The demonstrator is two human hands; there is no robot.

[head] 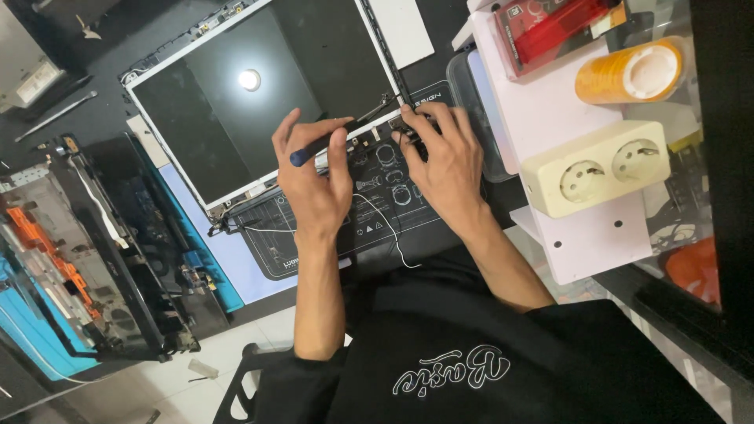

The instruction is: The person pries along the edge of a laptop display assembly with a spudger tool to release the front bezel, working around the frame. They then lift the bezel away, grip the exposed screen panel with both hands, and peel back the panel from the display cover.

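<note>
A bare laptop screen panel [236,102] lies in its frame on a black work mat [314,251], a lamp glare on its dark glass. My left hand [314,184] grips a screwdriver [322,143] with a blue end and a black shaft, the tip pointing toward the panel's lower right corner. My right hand [444,161] rests its fingertips on that corner by the hinge and holds nothing. A thin white cable [386,232] runs across the mat below both hands.
A stripped laptop base [102,243] with exposed orange and blue parts lies at the left. At the right stand a cream double power socket [597,169], an orange tape roll [628,71], a red box [550,27] and a clear plastic tray [471,102]. A metal tool [55,114] lies far left.
</note>
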